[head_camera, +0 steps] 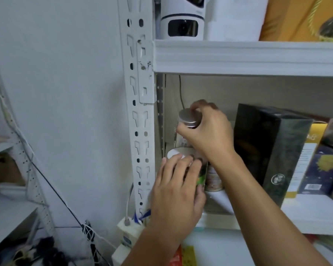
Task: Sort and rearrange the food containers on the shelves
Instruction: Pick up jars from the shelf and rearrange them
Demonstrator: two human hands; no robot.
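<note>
Our right hand [206, 131] clamps the silver-lidded jar [189, 120] by its cap, up in the shelf's [315, 217] left corner; the left hand [177, 191] wraps the white-lidded can [176, 153] below. Tilted so (cap possibly loose), it could slip onto the can.

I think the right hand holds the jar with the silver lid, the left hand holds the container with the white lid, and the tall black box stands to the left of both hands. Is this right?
Not quite. The head view shows the tall black box to the right of both hands, not the left. The rest holds: the right hand grips the jar with the silver lid, and the left hand holds the container with the white lid.
</note>
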